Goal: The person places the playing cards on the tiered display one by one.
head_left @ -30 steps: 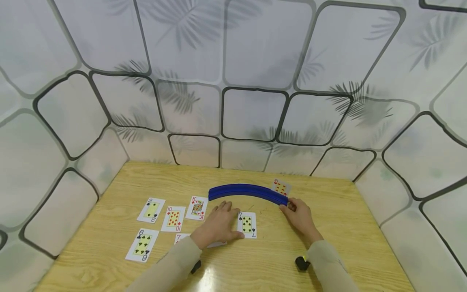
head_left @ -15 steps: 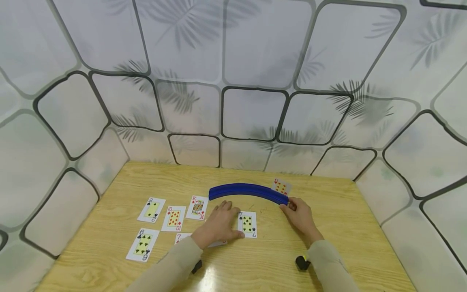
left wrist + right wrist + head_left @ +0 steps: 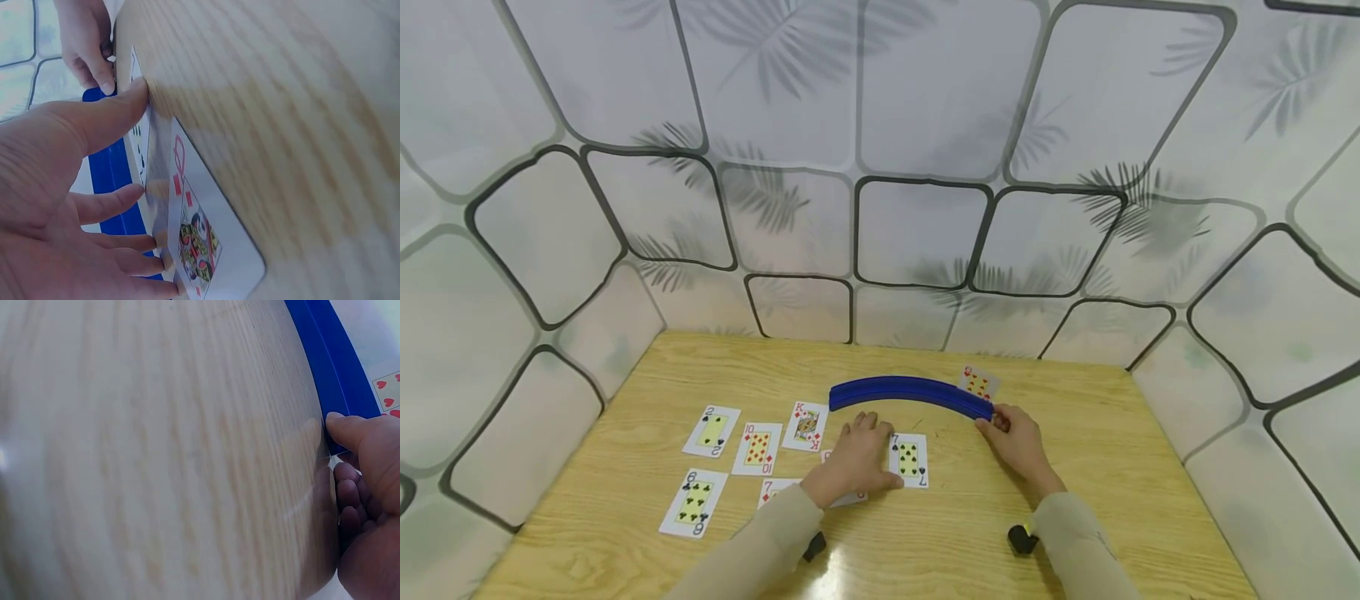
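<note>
The fingers of your left hand (image 3: 854,461) are spread apart, with the thumb and a fingertip at the left edge of the seven of spades (image 3: 910,461), which lies on the table (image 3: 962,542); how firmly they press, I cannot tell. The fingers of your right hand (image 3: 1019,442) are clamped on the right end of the blue holder (image 3: 895,387), on the far side of this card. If you lift the card by so thin an edge, I think it may slip or bend. A push to the right could slide it away. The queen of diamonds (image 3: 199,244) is close to your left hand, so a low palm might drag it. If your right pinch turns the holder, it could disturb the hearts card (image 3: 977,382) behind it.
</note>
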Demonstrator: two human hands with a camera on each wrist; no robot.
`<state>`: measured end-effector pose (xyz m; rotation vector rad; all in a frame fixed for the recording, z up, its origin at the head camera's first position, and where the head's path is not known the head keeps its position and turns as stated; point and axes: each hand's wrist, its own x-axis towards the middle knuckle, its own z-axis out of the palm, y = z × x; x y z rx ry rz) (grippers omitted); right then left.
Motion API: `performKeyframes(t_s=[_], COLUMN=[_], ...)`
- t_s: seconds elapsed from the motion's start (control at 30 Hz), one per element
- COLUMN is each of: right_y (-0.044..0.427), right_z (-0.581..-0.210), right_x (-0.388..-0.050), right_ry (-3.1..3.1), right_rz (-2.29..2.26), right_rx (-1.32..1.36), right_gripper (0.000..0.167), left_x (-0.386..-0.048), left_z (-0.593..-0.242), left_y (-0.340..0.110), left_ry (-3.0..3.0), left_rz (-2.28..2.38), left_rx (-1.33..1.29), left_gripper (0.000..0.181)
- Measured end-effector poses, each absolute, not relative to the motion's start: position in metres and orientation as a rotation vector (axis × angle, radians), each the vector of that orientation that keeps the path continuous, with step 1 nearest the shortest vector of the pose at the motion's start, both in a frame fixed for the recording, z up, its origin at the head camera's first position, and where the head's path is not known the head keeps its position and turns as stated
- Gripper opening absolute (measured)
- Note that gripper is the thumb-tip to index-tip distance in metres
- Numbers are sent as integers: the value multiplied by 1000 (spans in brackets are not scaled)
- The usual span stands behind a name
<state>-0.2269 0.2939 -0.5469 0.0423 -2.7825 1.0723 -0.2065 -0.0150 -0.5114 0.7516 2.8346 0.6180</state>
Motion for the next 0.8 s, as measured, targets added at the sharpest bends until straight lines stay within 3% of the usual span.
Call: performKeyframes(t_s=[0.23,0.57,0.8], right_y=[295,295,294], right_z=[-549,-548,-548], right_x=[-227,-226,-225], right_ry=[-2783,-2789,-2787], right_rz=[1069,1060,1053], right_rx=[43,54,62], right_gripper=[25,25,27], left_x=[-207,-210,-218], left_z=[-516,-518,-513], left_y=[-14,-14,-14], left_ry=[2815,2751,2624], left_rz=[784,1237,1455], left_rx=[706,784,848], left_gripper=[77,38,33])
